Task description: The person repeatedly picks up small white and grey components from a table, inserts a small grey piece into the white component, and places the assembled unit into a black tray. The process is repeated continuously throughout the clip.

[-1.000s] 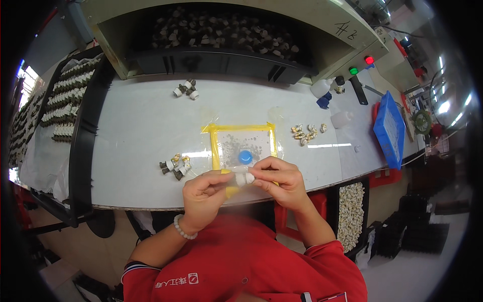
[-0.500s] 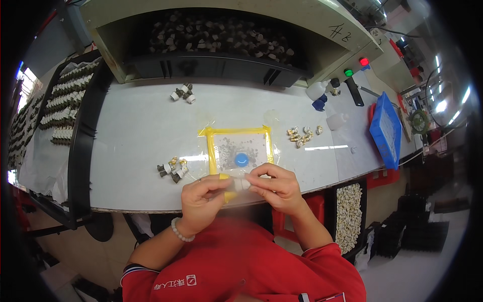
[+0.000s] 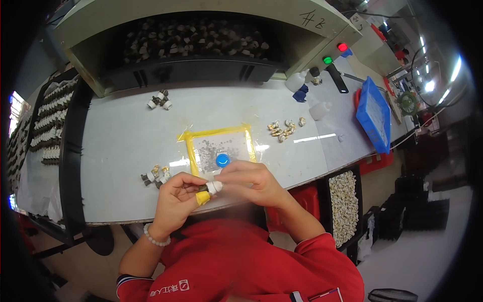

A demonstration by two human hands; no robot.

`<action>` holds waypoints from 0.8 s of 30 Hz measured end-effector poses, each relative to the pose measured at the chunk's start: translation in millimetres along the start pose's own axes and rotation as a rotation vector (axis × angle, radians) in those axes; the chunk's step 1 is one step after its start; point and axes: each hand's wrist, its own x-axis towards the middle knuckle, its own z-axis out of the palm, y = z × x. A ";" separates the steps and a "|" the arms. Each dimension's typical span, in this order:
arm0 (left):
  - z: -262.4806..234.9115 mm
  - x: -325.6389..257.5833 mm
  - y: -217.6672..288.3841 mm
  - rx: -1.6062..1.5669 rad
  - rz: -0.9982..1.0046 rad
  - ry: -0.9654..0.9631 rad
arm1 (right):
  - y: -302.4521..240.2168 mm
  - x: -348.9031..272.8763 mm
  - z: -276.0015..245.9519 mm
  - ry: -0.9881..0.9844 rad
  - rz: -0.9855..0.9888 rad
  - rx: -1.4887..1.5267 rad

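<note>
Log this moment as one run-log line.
left hand: pinching small fitting | right hand: gripping fitting's white end | behind: yellow-edged tray, blue cap

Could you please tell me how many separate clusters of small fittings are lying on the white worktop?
3: one far cluster near the machine, one right cluster beside the yellow-edged pad, one left cluster by the left hand.
</note>
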 end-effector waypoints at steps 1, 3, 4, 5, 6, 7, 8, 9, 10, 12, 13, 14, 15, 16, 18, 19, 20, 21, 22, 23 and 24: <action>-4.5 -0.7 2.8 0.020 0.001 0.003 | -3.0 0.0 -2.2 0.004 0.015 -0.029; -25.5 -2.9 15.0 0.216 0.214 0.166 | -5.2 1.7 -0.9 0.032 0.048 -0.128; -40.1 -3.3 24.8 0.288 0.269 0.271 | -5.3 -0.4 -5.2 0.057 0.074 -0.212; -54.1 -5.7 34.3 0.360 0.329 0.381 | -3.9 0.2 -6.2 0.077 0.095 -0.297; -68.5 -6.5 40.8 0.562 0.359 0.443 | 0.4 1.0 -3.2 0.082 0.034 -0.324; -83.6 -7.5 45.5 0.765 0.384 0.503 | 6.4 1.7 1.9 0.087 -0.026 -0.350; -93.6 -9.3 46.2 0.963 0.404 0.554 | 7.8 4.8 6.9 0.097 -0.083 -0.384; -98.6 -12.3 43.5 1.001 0.400 0.545 | 6.2 11.1 14.0 0.049 -0.093 -0.392; -101.5 -14.4 39.8 1.039 0.395 0.534 | 1.3 20.6 23.6 0.003 -0.104 -0.401; -103.3 -14.9 32.9 1.079 0.352 0.485 | -2.4 36.0 42.8 -0.045 -0.137 -0.417; -101.1 -15.4 33.6 1.100 0.363 0.463 | -2.0 42.4 53.6 -0.046 -0.161 -0.420; -97.9 -14.8 34.1 1.118 0.377 0.440 | -1.7 48.2 61.6 -0.047 -0.186 -0.428; -97.1 -15.1 35.4 1.136 0.391 0.416 | -1.8 53.7 68.2 -0.042 -0.201 -0.445; -98.3 -16.3 37.1 1.091 0.344 0.400 | -1.9 59.0 74.0 -0.036 -0.214 -0.463; -96.8 -17.3 40.7 1.154 0.409 0.360 | -0.9 65.7 80.2 -0.045 -0.234 -0.510; -94.6 -17.5 43.0 1.185 0.441 0.337 | -0.2 67.9 82.3 -0.056 -0.238 -0.537; -90.4 -18.4 44.7 1.219 0.459 0.321 | 0.8 69.4 84.3 -0.070 -0.242 -0.562; -84.6 -19.0 46.3 1.252 0.477 0.303 | 2.5 70.5 85.5 -0.072 -0.254 -0.562; -80.9 -20.0 47.8 1.286 0.495 0.284 | 4.4 71.1 86.1 -0.074 -0.265 -0.562; -80.1 -21.5 48.7 1.375 0.525 0.259 | 5.9 71.2 86.4 -0.076 -0.274 -0.562; -79.6 -22.9 49.3 1.463 0.555 0.232 | 6.6 70.6 86.0 -0.090 -0.263 -0.560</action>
